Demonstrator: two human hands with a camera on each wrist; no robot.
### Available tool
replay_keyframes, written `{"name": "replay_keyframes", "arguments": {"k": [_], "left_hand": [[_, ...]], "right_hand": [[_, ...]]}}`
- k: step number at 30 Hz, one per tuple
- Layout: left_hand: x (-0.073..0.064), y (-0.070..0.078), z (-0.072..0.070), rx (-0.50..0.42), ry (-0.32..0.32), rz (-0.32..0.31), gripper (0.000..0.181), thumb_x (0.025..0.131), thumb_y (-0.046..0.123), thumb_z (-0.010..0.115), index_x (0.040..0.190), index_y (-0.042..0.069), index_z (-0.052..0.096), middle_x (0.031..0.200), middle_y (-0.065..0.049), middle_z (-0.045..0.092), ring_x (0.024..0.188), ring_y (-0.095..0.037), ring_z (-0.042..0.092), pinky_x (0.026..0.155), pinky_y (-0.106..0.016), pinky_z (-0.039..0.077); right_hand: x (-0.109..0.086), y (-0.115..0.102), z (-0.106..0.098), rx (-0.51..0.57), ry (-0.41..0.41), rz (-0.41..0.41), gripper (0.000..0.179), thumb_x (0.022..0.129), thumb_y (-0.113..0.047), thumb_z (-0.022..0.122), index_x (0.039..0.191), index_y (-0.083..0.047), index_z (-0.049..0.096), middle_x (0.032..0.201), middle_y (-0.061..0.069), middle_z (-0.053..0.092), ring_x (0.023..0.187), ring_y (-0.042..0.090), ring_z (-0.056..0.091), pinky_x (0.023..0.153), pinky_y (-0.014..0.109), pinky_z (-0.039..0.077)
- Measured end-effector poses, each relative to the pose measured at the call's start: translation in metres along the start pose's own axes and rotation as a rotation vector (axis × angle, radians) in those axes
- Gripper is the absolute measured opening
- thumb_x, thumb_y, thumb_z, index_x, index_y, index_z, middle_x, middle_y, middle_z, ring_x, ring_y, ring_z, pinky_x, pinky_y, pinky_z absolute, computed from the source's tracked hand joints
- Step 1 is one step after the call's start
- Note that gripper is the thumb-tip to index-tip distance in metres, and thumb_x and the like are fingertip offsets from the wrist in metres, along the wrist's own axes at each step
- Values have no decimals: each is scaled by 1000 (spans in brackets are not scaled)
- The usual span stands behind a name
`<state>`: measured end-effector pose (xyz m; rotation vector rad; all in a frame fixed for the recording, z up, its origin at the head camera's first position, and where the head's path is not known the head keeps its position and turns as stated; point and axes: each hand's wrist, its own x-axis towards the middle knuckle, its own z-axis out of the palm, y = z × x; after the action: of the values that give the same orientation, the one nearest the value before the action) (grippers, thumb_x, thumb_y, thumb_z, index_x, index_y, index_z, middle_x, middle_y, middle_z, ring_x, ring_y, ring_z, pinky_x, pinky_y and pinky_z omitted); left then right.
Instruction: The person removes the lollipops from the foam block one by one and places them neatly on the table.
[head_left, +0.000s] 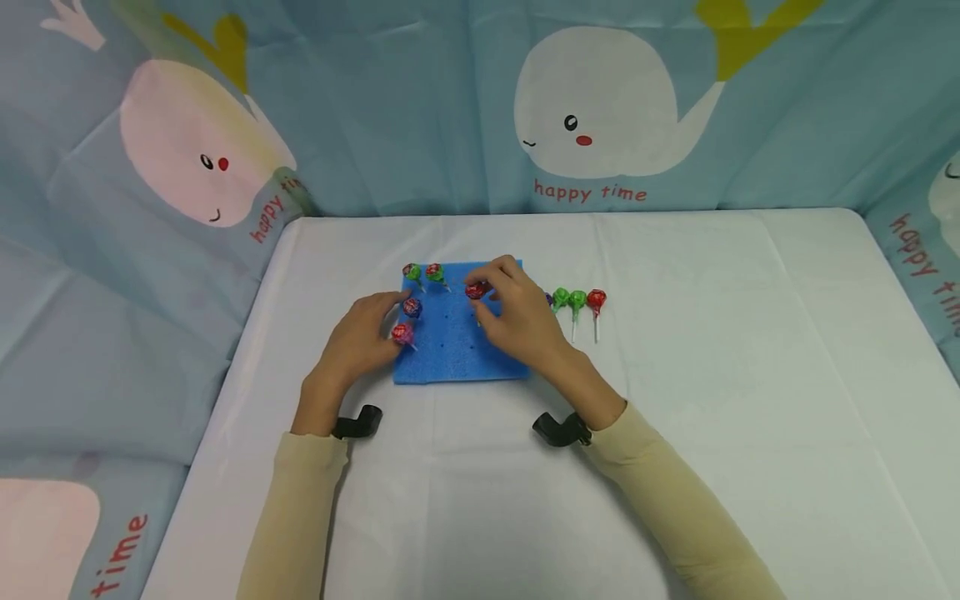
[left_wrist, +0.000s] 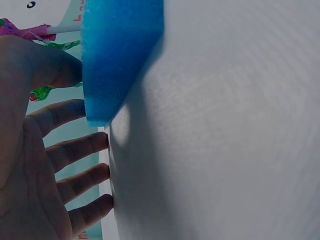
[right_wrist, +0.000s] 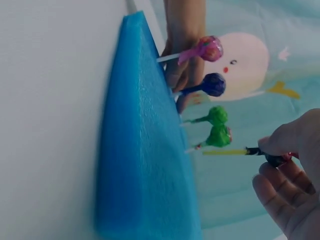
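The right hand (head_left: 517,312) is pinching a dark red lollipop (head_left: 476,290) narrowly between thumb and fingers; its yellow stick (right_wrist: 225,152) is pointing down toward the blue foam block (head_left: 457,367) beneath that hand. The left hand (head_left: 360,337) is lying at the block's left edge, fingers straight and spread.

The stick could be missing its hole, because the right hand is hiding the spot below it from the head view. A push off the hole could be bending the stick or tilting the foam if the left hand is bracing it too lightly. A shift of the left thumb could be nudging the pink lollipop (head_left: 402,333) right beside it.

The block is holding 4 lollipops: the pink, a blue lollipop (head_left: 412,307) by the left fingertips, and 2 green-and-red lollipops (head_left: 434,272) beyond them. Small holes (head_left: 472,347) are showing unfilled nearer than the right hand. Past that hand's outer side, 2 green lollipops (head_left: 577,300) and a red lollipop (head_left: 596,298) are lying on the desk (head_left: 712,375).
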<state>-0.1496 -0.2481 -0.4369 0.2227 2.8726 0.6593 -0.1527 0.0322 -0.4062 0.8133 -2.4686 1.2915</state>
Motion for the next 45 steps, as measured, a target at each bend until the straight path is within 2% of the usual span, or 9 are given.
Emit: {"name": "replay_keyframes", "arguments": {"k": [7, 20, 28, 35, 45], "left_hand": [[0, -3, -1, 3, 1, -8, 82, 82, 6, 63, 161, 17, 45, 168, -15, 43, 158, -43, 33, 126, -69, 30], [0, -3, -2, 5, 16, 5, 81, 82, 8, 63, 161, 17, 46, 168, -15, 43, 158, -43, 33, 126, -69, 31], [1, -3, -2, -8, 22, 7, 81, 82, 7, 63, 161, 17, 46, 168, -14, 42, 159, -43, 32, 127, -69, 30], [2, -2, 0, 2, 16, 1, 81, 83, 8, 64, 161, 17, 45, 168, -15, 43, 159, -43, 32, 127, -69, 30], [1, -1, 2, 1, 17, -9, 81, 82, 7, 63, 161, 17, 46, 168, -15, 43, 158, -43, 33, 126, -70, 31]], "right_hand": [[-7, 1, -14, 0, 13, 4, 24, 96, -5, 72, 119, -3, 70, 115, 12, 63, 101, 23, 71, 91, 36, 64], [-26, 12, -48, -7, 48, 51, 25, 94, -2, 75, 118, 0, 71, 115, 14, 66, 101, 23, 72, 85, 43, 65], [-37, 23, -60, -39, 65, 77, 28, 93, -2, 76, 120, -1, 70, 115, 13, 68, 96, 25, 71, 83, 44, 65], [-46, 29, -71, -26, 78, 95, 29, 90, 0, 79, 118, -1, 71, 114, 12, 72, 95, 25, 73, 82, 45, 65], [-58, 39, -85, -42, 116, 152, 29, 88, 2, 80, 116, 0, 72, 113, 13, 69, 93, 25, 72, 81, 48, 63]]}}
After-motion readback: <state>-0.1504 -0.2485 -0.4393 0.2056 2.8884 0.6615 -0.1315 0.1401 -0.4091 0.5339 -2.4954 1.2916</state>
